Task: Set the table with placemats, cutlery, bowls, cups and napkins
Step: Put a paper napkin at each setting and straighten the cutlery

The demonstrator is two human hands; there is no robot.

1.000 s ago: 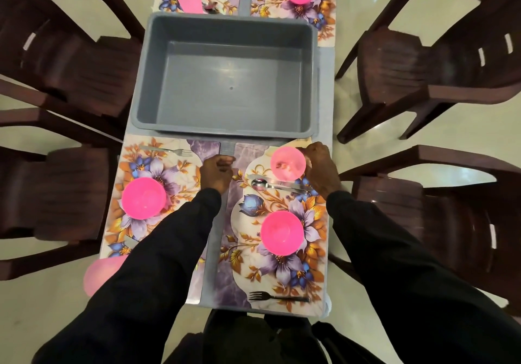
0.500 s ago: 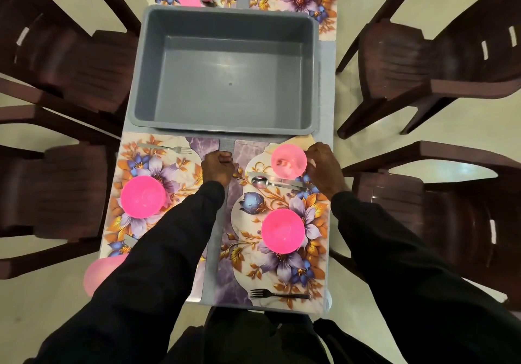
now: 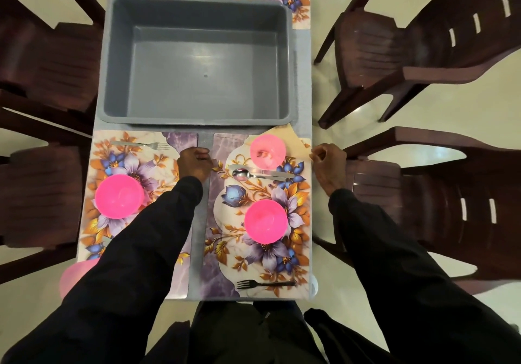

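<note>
While left hand (image 3: 194, 163) fisted empty between placemats (image 3: 222, 149), right hand (image 3: 328, 165) at table (image 3: 303, 81) edge, napkin (image 3: 294, 144) corner pinched.

Right floral placemat (image 3: 222, 194) lay flat. Pink bowl (image 3: 265, 221) sat centred; pink cup (image 3: 267, 151) stood at far corner on beige napkin (image 3: 293, 145); spoon (image 3: 241, 174) and knife (image 3: 277, 174) lay between them; fork (image 3: 265, 283) lay along near edge.

Grey plastic tub (image 3: 197, 11) at centre of grey surface (image 3: 303, 81). Dk brown plastic chairs, 2 left (image 3: 48, 59) (image 3: 36, 194), 2 right (image 3: 394, 48) (image 3: 423, 208). Floor (image 3: 479, 104) cream, glossy.
</note>
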